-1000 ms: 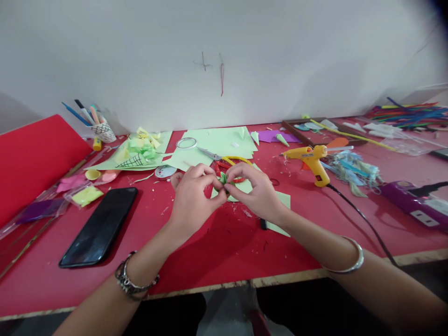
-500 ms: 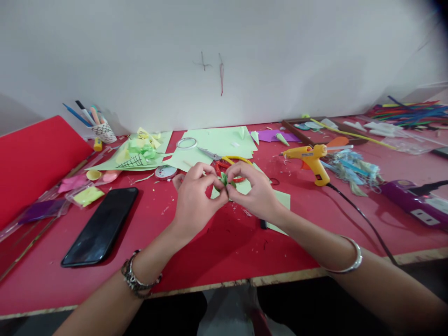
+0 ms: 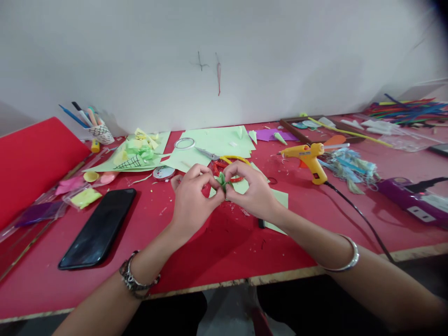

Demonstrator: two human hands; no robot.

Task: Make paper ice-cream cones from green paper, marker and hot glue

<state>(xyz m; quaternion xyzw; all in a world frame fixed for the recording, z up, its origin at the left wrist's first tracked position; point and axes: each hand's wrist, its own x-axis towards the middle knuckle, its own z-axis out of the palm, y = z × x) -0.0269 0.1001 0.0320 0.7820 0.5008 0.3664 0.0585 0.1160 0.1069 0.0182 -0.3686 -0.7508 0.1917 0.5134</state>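
Observation:
A small folded piece of green paper (image 3: 222, 180) is pinched between both my hands above the red table (image 3: 224, 252). My left hand (image 3: 193, 198) has its fingers curled and closed on the paper's left side. My right hand (image 3: 251, 189) grips the paper from the right with thumb and fingertips. Just behind my hands lie scissors with red and yellow handles (image 3: 228, 164) on sheets of light green paper (image 3: 217, 142). Most of the folded piece is hidden by my fingers.
A black phone (image 3: 98, 227) lies at the left. A yellow glue gun (image 3: 308, 158) with a black cord rests at the right, beside a purple power strip (image 3: 413, 200). A pen cup (image 3: 94, 130), paper scraps, a tape ring (image 3: 185, 143) and coloured sticks (image 3: 409, 109) line the back.
My hands have stayed together on the green paper, with only small shifts of the fingers. The view has tilted slightly.

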